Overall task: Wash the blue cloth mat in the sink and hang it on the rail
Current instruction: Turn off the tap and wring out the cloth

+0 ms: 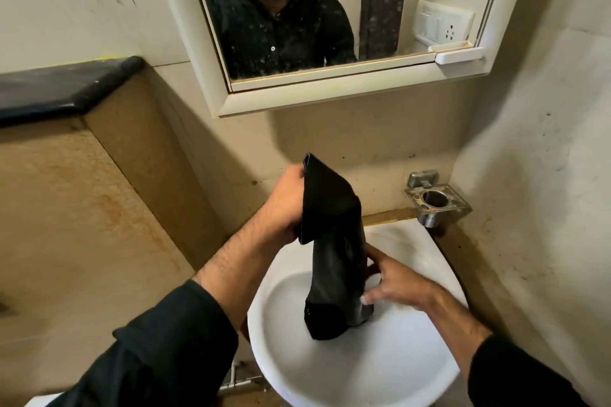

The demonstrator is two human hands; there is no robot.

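The cloth mat (pixel 334 241) looks very dark, almost black, and wet. It hangs in a long bunched column over the white sink (pixel 380 370), its lower end down in the bowl. My left hand (pixel 286 205) grips its upper end above the sink's back left rim. My right hand (pixel 393 284) is low in the bowl at the mat's right side, fingers spread and touching the cloth. The tap is hidden behind the mat. No rail for hanging shows clearly.
A metal holder ring (pixel 436 200) is fixed to the wall right of the sink. A framed mirror cabinet (pixel 330 89) hangs above. A dark-topped ledge (pixel 66 86) runs along the left wall. Chrome pipework (pixel 241 383) shows below the sink's left edge.
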